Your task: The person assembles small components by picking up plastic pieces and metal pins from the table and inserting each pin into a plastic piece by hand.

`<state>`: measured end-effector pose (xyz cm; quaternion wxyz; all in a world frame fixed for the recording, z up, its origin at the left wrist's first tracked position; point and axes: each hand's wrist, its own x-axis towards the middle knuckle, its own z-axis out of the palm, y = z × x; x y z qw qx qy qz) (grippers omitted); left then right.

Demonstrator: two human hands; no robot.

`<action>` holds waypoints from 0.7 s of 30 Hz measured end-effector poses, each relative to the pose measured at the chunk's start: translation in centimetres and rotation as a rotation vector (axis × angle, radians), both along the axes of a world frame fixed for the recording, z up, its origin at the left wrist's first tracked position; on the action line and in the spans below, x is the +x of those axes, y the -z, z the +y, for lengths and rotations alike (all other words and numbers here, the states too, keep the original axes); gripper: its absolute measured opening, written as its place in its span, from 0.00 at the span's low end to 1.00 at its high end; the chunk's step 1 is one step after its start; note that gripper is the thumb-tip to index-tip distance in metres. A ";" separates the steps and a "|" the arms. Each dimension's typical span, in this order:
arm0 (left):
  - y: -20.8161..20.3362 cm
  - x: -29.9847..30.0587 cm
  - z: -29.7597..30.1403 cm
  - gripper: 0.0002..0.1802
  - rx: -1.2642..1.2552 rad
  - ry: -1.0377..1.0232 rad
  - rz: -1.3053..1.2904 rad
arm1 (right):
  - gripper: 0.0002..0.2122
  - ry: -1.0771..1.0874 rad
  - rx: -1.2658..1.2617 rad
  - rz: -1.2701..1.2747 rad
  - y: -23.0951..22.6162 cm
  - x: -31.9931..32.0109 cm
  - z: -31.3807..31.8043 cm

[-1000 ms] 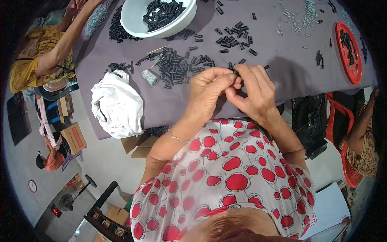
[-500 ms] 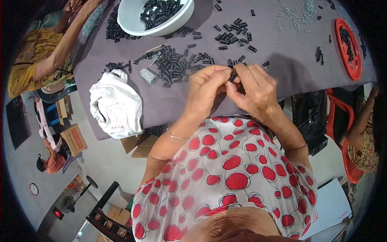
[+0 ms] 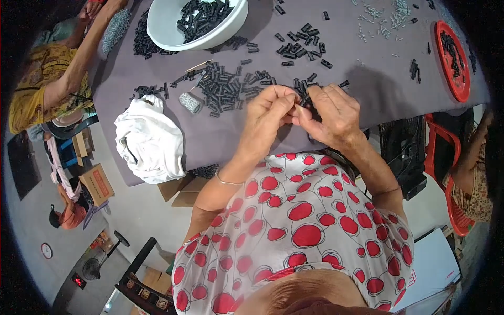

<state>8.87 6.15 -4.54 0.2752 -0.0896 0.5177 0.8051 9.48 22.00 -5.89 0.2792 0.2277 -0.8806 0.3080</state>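
Note:
My two hands meet just above the table's near edge. Between the thumb and fingers of my right hand (image 3: 333, 113) is a small black plastic part (image 3: 304, 101). Closed in a pinch, my left hand (image 3: 268, 113) has its fingertips against that part's left side; what they grip is hidden. A loose pile of similar black plastic parts (image 3: 220, 89) lies to the left of my hands, and a smaller scattered group (image 3: 302, 44) lies beyond them. By the pile's left edge sits a grey speckled cylinder (image 3: 190, 103).
A white bowl (image 3: 239, 23) of black parts stands at the far left. Small metal springs (image 3: 401, 13) are scattered far right, near a red tray (image 3: 440, 58). A crumpled white cloth (image 3: 149, 139) covers the near left corner. Another person's arm (image 3: 68, 79) reaches in at left.
My fingers have shifted slightly around the small black part, the left fingertips drawing a little toward its lower side. The view has tilted a little; the piles look the same.

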 end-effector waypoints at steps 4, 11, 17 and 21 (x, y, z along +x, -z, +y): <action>-0.5 0.0 -0.1 0.10 0.039 0.024 0.000 | 0.13 -0.041 -0.017 -0.033 0.2 0.3 0.0; -0.8 0.3 -0.9 0.08 0.018 0.231 0.060 | 0.11 -0.061 -0.042 -0.143 -0.5 1.4 0.1; 0.0 0.7 -1.1 0.08 -0.004 0.196 0.022 | 0.12 -0.008 -0.171 -0.273 -1.0 0.8 3.3; 0.2 0.4 -0.9 0.09 -0.058 0.216 0.055 | 0.09 0.224 -0.225 -0.201 -0.1 -0.8 5.3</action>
